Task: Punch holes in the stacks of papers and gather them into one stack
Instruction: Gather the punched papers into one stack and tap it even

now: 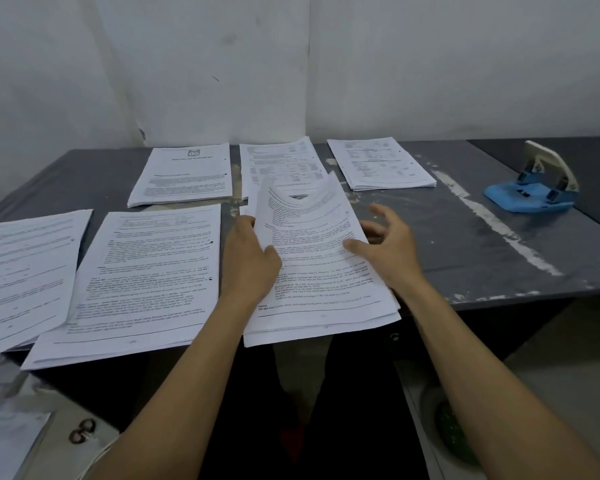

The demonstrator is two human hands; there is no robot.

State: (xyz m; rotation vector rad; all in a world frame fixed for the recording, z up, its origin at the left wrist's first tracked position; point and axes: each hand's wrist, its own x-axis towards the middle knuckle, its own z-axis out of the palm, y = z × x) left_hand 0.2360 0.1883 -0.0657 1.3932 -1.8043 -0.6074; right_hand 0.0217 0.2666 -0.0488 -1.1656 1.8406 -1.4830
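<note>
A stack of printed papers (312,265) lies at the table's front edge between my hands, its far end curled upward. My left hand (248,258) grips its left edge. My right hand (385,244) rests on its right edge with the thumb on the top sheet and the fingers spread. Beside it on the left lies a stack with punched holes (142,271), and further left another stack (25,265). Three more stacks lie at the back: left (184,174), middle (278,161), right (381,162). The blue and white hole punch (534,183) stands at the far right.
The dark grey table (465,244) has white scuffs and a pale diagonal stripe on its right half. White walls close off the back. Below the front edge sit a low surface with papers (11,438) at left and a green object (451,431) on the floor.
</note>
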